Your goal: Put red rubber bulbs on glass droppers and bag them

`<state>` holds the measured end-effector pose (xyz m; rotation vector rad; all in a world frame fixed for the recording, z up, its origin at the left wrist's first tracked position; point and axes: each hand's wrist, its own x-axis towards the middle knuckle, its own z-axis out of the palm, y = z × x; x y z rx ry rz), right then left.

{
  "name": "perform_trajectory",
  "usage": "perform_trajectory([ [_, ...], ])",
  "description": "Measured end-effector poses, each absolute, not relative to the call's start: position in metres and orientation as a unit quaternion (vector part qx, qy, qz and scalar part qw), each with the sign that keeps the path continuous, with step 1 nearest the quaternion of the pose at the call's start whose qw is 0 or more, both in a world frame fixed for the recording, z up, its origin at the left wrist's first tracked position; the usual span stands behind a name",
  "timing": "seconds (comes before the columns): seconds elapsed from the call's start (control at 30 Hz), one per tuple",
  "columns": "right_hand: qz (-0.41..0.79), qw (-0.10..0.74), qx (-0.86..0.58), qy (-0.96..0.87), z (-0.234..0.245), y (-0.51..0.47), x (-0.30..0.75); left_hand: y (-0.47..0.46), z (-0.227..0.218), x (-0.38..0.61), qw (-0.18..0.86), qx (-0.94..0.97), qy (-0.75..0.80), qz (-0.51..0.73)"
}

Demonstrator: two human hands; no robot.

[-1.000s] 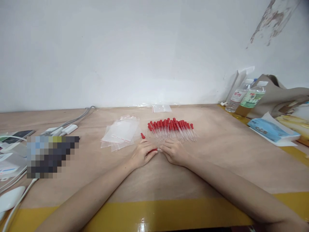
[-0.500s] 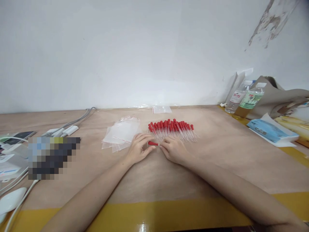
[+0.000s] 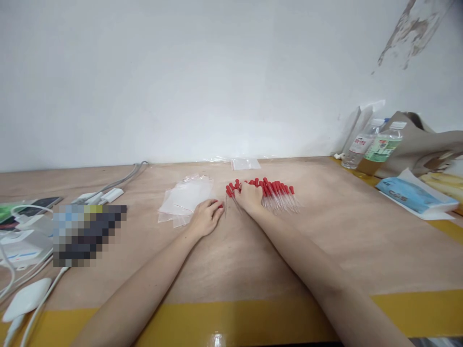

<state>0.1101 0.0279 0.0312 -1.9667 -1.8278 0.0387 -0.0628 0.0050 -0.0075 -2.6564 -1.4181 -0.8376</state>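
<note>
My left hand (image 3: 207,217) is closed on a dropper, its red bulb (image 3: 220,206) showing at the fingertips beside the plastic bags. A row of droppers (image 3: 277,190) with red rubber bulbs and clear thin tubes lies on the brown-covered table. Over the left part of that row, my right hand (image 3: 249,196) has its fingers curled down on a dropper among the bulbs; the fingertips are partly hidden. Small clear zip bags (image 3: 186,195) lie in a loose, overlapping stack just left of my left hand.
Another zip bag (image 3: 246,164) lies by the wall. Two plastic bottles (image 3: 383,144), a grey bag (image 3: 415,144) and a blue tissue pack (image 3: 407,193) stand at the right. White chargers, cables and a phone (image 3: 41,206) crowd the left side.
My right hand has left the dropper it held with the left hand and moved up onto the dropper row. My left hand has drawn slightly aside, still holding the dropper.
</note>
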Motion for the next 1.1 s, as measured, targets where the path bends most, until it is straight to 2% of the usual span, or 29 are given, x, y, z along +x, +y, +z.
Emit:
perform_trajectory([
  [0.17,-0.019,0.232,-0.685,-0.691,0.032,0.018,0.099,0.002,-0.002,-0.06,-0.012,-0.848,-0.444,-0.287],
  [0.43,0.048,0.109,-0.669,-0.734,0.036,0.008,0.073,-0.001,-0.001,-0.061,-0.032,-0.802,-0.492,-0.338],
  [0.7,0.07,0.107,-0.671,-0.73,0.036,0.015,0.064,-0.002,-0.003,-0.058,-0.037,-0.808,-0.453,-0.374],
  [0.9,0.037,0.159,-0.646,-0.746,0.046,-0.007,0.099,-0.002,-0.004,-0.059,-0.074,-0.755,-0.504,-0.413],
  [1.0,0.032,0.257,-0.538,-0.802,0.041,-0.023,0.137,-0.004,-0.004,-0.056,-0.065,-0.776,-0.475,-0.41],
  [1.1,-0.016,0.311,-0.434,-0.846,0.025,-0.034,0.17,-0.01,-0.004,-0.049,-0.05,-0.803,-0.437,-0.402],
])
